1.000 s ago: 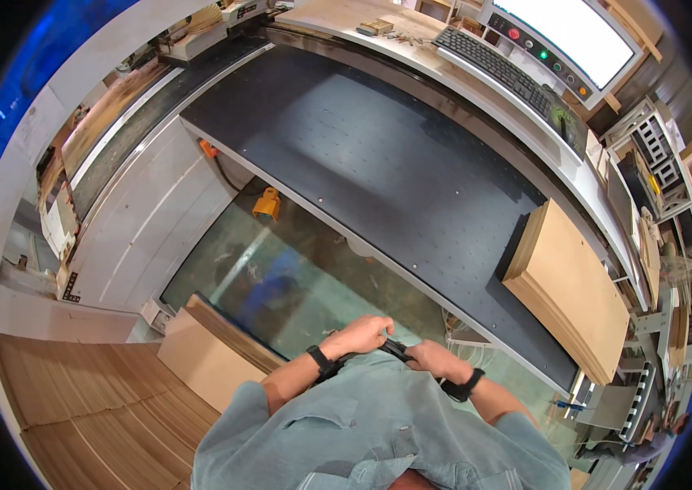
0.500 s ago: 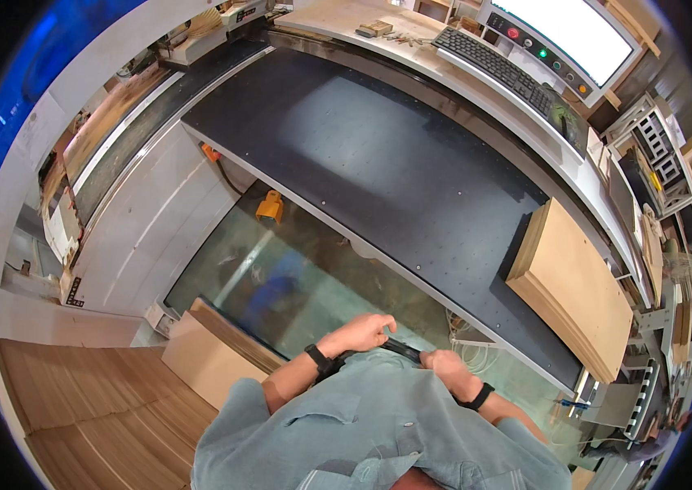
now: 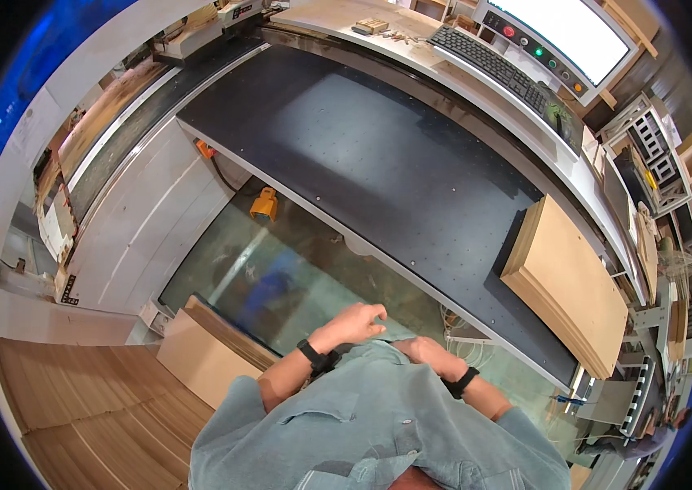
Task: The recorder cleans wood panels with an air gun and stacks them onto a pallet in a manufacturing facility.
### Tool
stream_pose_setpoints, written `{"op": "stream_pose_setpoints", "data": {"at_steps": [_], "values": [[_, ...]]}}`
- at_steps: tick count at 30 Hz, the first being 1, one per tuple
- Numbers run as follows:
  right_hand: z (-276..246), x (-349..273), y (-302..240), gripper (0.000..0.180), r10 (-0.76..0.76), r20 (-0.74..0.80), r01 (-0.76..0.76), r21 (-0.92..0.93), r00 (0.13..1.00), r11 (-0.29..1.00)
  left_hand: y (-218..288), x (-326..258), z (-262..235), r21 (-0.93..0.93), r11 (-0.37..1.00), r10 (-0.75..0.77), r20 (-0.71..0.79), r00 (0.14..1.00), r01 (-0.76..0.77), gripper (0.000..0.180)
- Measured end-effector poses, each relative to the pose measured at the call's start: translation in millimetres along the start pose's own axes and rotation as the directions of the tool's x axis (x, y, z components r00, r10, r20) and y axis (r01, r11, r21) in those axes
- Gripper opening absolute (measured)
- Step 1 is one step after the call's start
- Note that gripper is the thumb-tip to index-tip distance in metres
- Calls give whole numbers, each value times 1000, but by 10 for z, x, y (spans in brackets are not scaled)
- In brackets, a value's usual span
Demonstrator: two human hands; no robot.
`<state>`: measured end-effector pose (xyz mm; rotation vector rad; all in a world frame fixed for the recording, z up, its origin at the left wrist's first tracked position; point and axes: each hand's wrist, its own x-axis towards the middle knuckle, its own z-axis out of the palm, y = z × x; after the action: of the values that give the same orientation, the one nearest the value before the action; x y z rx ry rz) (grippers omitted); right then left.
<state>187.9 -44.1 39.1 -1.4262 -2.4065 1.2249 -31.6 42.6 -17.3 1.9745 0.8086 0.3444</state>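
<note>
My left hand (image 3: 357, 322) is at my waist, its fingers curled at the lower front of my grey-green shirt (image 3: 362, 412). My right hand (image 3: 429, 354) is closed on the shirt's hem a little to the right. A fold of cloth stretches between the two hands. The left fingertips look pinched on it, though their grip is partly hidden. Dark bands circle both wrists. Beyond my hands lies a long black work table (image 3: 362, 155).
A stack of brown boards (image 3: 570, 286) lies on the table's right end. More boards (image 3: 215, 351) stand at my left, beside a large brown stack (image 3: 93, 408). A yellow foot pedal (image 3: 264, 204) is on the floor. A keyboard (image 3: 497, 69) and screen (image 3: 570, 33) are at the far right.
Both hands have moved slightly left and up. The black belt that showed between them is now covered by the shirt's hem, and the left fingers have curled in more.
</note>
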Motion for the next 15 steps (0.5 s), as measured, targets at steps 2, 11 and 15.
{"op": "stream_pose_setpoints", "data": {"at_steps": [2,11,15], "values": [[142,-78,223,31,-209,-135,225,118,969,967,-72,14,-68,-167,977,-130,11,991,130,26],[221,-362,774,20,413,-258,-336,295,874,895,-560,39,-380,-353,909,-287,-145,947,221,23],[170,-499,886,17,434,-498,-360,241,751,901,-827,123,-301,-479,860,-347,-294,891,177,30]]}}
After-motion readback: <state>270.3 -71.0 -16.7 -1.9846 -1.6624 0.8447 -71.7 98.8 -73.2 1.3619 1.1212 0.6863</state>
